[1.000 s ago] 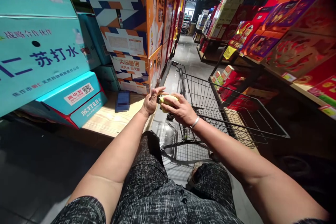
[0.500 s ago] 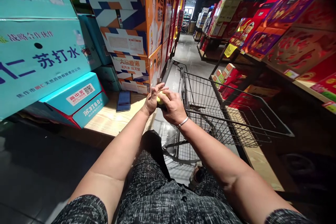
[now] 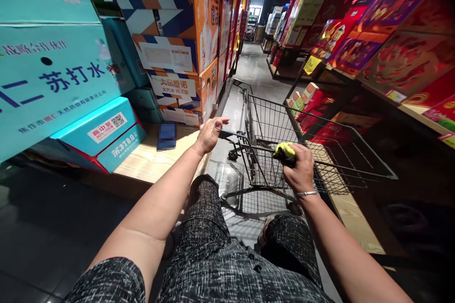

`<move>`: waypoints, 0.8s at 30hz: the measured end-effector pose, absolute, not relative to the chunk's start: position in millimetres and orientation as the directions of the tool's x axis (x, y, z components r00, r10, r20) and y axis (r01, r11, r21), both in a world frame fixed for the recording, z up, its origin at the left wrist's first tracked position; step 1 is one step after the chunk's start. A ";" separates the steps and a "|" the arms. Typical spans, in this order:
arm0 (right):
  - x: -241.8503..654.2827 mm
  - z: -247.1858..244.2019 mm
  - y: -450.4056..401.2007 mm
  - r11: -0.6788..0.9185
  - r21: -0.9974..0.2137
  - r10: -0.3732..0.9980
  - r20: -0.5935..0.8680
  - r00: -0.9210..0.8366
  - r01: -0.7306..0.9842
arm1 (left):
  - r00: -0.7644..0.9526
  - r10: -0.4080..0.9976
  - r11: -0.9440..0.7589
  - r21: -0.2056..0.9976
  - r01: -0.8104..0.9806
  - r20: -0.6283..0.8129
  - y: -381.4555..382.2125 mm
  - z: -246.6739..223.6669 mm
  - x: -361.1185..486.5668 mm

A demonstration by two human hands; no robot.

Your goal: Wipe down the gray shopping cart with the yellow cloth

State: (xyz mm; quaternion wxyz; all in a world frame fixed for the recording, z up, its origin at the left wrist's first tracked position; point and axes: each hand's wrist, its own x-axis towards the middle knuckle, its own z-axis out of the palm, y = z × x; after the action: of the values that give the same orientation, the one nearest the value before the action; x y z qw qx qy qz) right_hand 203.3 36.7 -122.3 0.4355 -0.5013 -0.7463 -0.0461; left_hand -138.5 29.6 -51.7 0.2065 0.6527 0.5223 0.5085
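My right hand [image 3: 301, 166] is closed around a crumpled yellow-green and black item [image 3: 284, 153], which looks like cloth or a glove, above the near side of the wire shopping cart [image 3: 270, 113]. My left hand [image 3: 210, 136] holds nothing; its fingers are apart, pointing right, beside the cart's handle end. A dark phone [image 3: 167, 136] lies flat on the light wooden shelf [image 3: 137, 163], left of my left hand. A bracelet circles my right wrist.
Blue-green cartons [image 3: 53, 71] stand at the left, with stacked orange and white cartons [image 3: 174, 52] behind the phone. Shelves of red gift boxes [image 3: 401, 57] line the right side. A tiled aisle [image 3: 254, 59] runs ahead between them.
My right hand has moved right and down, away from my left hand, taking the yellow-green item over the cart. My left hand has stayed nearly in place, now apart from the item.
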 end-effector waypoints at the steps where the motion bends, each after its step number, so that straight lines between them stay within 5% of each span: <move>1: 192.9 -119.3 40.2 0.473 -0.400 0.710 0.701 -0.070 0.785 | -0.048 0.888 -0.377 0.785 0.492 0.456 28.8 -50.4 -138.1; 9: 80.1 -102.5 40.1 0.649 -0.608 0.704 0.708 -0.056 0.457 | 0.090 0.885 -0.386 0.614 0.688 0.456 20.3 -37.5 -142.6; 13: 71.5 -108.3 30.7 0.790 -0.400 0.523 0.836 -0.168 0.465 | 0.135 0.881 -0.406 0.578 0.708 0.453 18.4 -37.6 -143.5; 16: 78.3 -139.5 32.1 0.805 -0.250 0.497 0.779 -0.382 0.538 | 0.127 0.874 -0.409 0.568 0.714 0.469 19.9 -40.5 -143.2; 20: 118.2 -201.3 30.8 0.814 -0.203 0.530 0.644 -0.552 0.544 | 0.113 0.889 -0.366 0.539 0.758 0.444 21.0 -40.8 -142.2; 24: 155.5 -222.2 20.6 0.793 -0.221 0.550 0.660 -0.512 0.567 | 0.081 0.898 -0.288 0.438 0.851 0.433 17.2 -34.7 -134.3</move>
State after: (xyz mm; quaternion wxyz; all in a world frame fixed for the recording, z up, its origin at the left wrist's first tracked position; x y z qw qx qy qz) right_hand 155.5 20.6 -222.2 0.3755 -0.3211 -0.8693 -0.0117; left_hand -134.3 17.2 -34.7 0.0357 0.7343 0.5954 0.3241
